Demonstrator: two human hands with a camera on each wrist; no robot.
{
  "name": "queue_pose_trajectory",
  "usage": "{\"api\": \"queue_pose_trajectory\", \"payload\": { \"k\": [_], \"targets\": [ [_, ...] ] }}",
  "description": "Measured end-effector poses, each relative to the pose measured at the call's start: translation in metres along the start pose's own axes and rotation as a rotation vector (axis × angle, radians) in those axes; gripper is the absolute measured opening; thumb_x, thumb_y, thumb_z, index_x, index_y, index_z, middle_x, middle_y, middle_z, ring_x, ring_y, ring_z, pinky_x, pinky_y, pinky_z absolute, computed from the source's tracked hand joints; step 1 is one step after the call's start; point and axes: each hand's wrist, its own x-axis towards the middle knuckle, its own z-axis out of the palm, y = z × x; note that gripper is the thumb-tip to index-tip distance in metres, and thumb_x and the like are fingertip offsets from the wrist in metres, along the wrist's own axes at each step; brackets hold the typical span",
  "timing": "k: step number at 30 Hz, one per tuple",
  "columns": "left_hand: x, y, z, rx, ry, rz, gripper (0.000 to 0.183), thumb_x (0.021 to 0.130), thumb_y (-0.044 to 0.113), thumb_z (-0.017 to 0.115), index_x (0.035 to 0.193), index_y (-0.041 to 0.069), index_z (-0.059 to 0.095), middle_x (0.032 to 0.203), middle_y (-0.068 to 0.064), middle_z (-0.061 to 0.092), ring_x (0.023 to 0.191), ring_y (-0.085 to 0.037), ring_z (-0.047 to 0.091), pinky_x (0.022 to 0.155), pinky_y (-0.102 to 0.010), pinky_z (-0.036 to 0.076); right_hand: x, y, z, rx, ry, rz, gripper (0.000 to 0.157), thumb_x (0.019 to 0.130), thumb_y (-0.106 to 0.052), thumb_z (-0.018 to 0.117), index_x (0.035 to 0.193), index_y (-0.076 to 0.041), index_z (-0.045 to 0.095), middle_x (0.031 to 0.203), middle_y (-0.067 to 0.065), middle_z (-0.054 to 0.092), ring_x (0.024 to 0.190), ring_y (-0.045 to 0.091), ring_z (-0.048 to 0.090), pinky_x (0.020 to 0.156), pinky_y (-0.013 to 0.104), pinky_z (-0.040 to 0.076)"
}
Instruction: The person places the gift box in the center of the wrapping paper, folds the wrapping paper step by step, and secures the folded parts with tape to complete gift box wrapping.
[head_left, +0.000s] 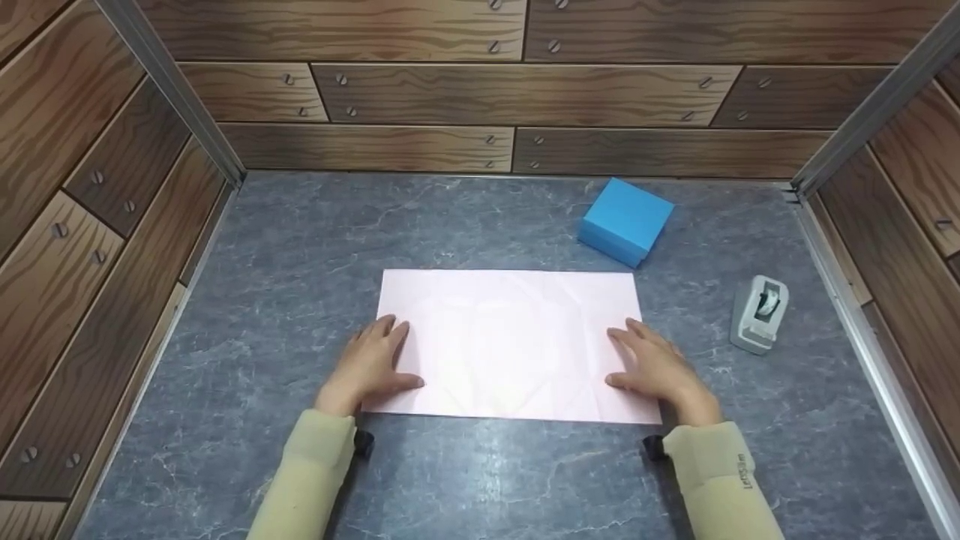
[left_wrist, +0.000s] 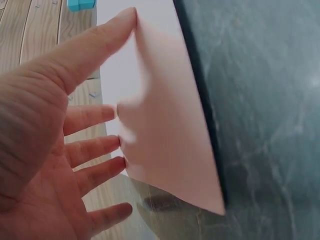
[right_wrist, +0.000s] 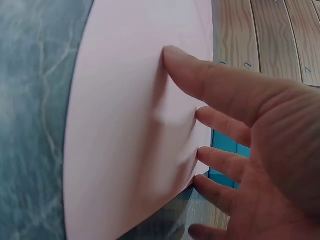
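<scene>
A pale pink sheet of paper (head_left: 510, 345) with faint crease lines lies flat on the dark marbled table. At its left edge my left hand (head_left: 373, 364) rests with fingers spread, thumb and fingertips touching the paper. My right hand (head_left: 656, 365) does the same at the right edge. In the left wrist view the left thumb (left_wrist: 107, 35) presses on the sheet, and the fingertips meet it near its side. The right wrist view has the right thumb (right_wrist: 192, 70) on the paper, with several fingertips along the side edge.
Behind the paper's right corner sits a blue box (head_left: 626, 221). A grey tape dispenser (head_left: 760, 315) stands farther right. Wood-patterned walls (head_left: 420, 94) enclose the table (head_left: 300, 232) at the back and both sides, with metal strips at the corners.
</scene>
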Motion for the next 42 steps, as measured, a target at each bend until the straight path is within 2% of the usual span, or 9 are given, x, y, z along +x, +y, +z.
{"api": "queue_pose_trajectory", "payload": {
  "k": [3, 9, 14, 18, 25, 30, 33, 39, 42],
  "targets": [
    [0.001, -0.001, -0.002, -0.020, 0.052, 0.023, 0.090, 0.065, 0.056, 0.072, 0.136, 0.009, 0.041, 0.135, -0.018, 0.037, 0.122, -0.035, 0.037, 0.100, -0.051, 0.027, 0.002, 0.001, -0.005, 0.059, 0.046, -0.008, 0.067, 0.080, -0.028, 0.068, 0.136, -0.005, 0.040, 0.143, 0.023, 0.023, 0.128, 0.044, 0.021, 0.099, 0.060, 0.019],
    [0.004, 0.000, -0.007, -0.030, 0.136, 0.065, 0.068, 0.079, 0.054, 0.059, 0.131, 0.011, 0.047, 0.125, -0.013, 0.046, 0.110, -0.031, 0.048, 0.092, -0.045, 0.038, 0.009, 0.006, -0.012, 0.139, 0.164, -0.040, 0.051, 0.085, -0.020, 0.063, 0.129, -0.001, 0.047, 0.131, 0.026, 0.040, 0.120, 0.042, 0.036, 0.097, 0.054, 0.029],
    [0.009, 0.008, -0.010, -0.097, 0.166, 0.050, 0.062, 0.085, 0.056, 0.048, 0.131, 0.014, 0.049, 0.125, -0.009, 0.048, 0.110, -0.027, 0.050, 0.091, -0.044, 0.040, 0.017, 0.008, -0.015, 0.209, 0.209, 0.007, 0.046, 0.087, -0.022, 0.060, 0.127, 0.000, 0.049, 0.121, 0.024, 0.049, 0.108, 0.038, 0.049, 0.086, 0.051, 0.041],
    [0.016, 0.016, -0.012, -0.122, 0.198, 0.054, 0.058, 0.088, 0.054, 0.046, 0.130, 0.014, 0.050, 0.125, -0.008, 0.050, 0.110, -0.027, 0.051, 0.091, -0.044, 0.040, 0.025, 0.009, -0.019, 0.285, 0.228, 0.059, 0.044, 0.089, -0.023, 0.057, 0.126, 0.000, 0.049, 0.122, 0.022, 0.050, 0.108, 0.037, 0.049, 0.085, 0.050, 0.043],
    [0.032, 0.032, -0.012, -0.165, 0.191, 0.035, 0.060, 0.088, 0.056, 0.042, 0.132, 0.016, 0.048, 0.129, -0.006, 0.048, 0.115, -0.025, 0.048, 0.094, -0.043, 0.038, 0.042, 0.009, -0.032, 0.391, 0.298, 0.104, 0.043, 0.090, -0.024, 0.055, 0.126, -0.001, 0.049, 0.119, 0.020, 0.051, 0.109, 0.036, 0.050, 0.087, 0.046, 0.043],
    [0.044, 0.044, -0.010, -0.193, 0.174, 0.022, 0.061, 0.088, 0.056, 0.042, 0.134, 0.016, 0.046, 0.131, -0.005, 0.047, 0.117, -0.023, 0.046, 0.096, -0.041, 0.037, 0.057, 0.011, -0.039, 0.516, 0.352, 0.158, 0.044, 0.091, -0.025, 0.054, 0.126, 0.002, 0.048, 0.116, 0.020, 0.051, 0.101, 0.032, 0.054, 0.077, 0.041, 0.049],
    [0.051, 0.051, -0.007, -0.218, 0.161, 0.014, 0.060, 0.089, 0.055, 0.043, 0.134, 0.017, 0.045, 0.131, -0.005, 0.046, 0.118, -0.022, 0.045, 0.096, -0.040, 0.036, 0.075, 0.026, -0.036, 0.603, 0.392, 0.231, 0.049, 0.091, -0.031, 0.053, 0.129, -0.002, 0.045, 0.117, 0.019, 0.049, 0.097, 0.030, 0.056, 0.066, 0.033, 0.052],
    [0.065, 0.066, 0.000, -0.304, 0.143, -0.035, 0.058, 0.089, 0.054, 0.043, 0.136, 0.019, 0.042, 0.133, -0.003, 0.045, 0.121, -0.022, 0.042, 0.098, -0.043, 0.034, 0.136, 0.091, -0.010, 0.679, 0.550, 0.316, 0.068, 0.086, -0.055, 0.046, 0.137, -0.011, 0.037, 0.115, 0.012, 0.051, 0.087, 0.015, 0.059, 0.060, 0.023, 0.050],
    [0.072, 0.073, 0.004, -0.349, 0.161, -0.028, 0.057, 0.090, 0.051, 0.043, 0.137, 0.019, 0.041, 0.133, -0.004, 0.045, 0.116, -0.022, 0.047, 0.095, -0.043, 0.037, 0.143, 0.085, -0.016, 0.767, 0.581, 0.371, 0.068, 0.087, -0.053, 0.046, 0.140, -0.012, 0.032, 0.117, 0.012, 0.050, 0.086, 0.013, 0.059, 0.068, 0.022, 0.050]
  ]
}}
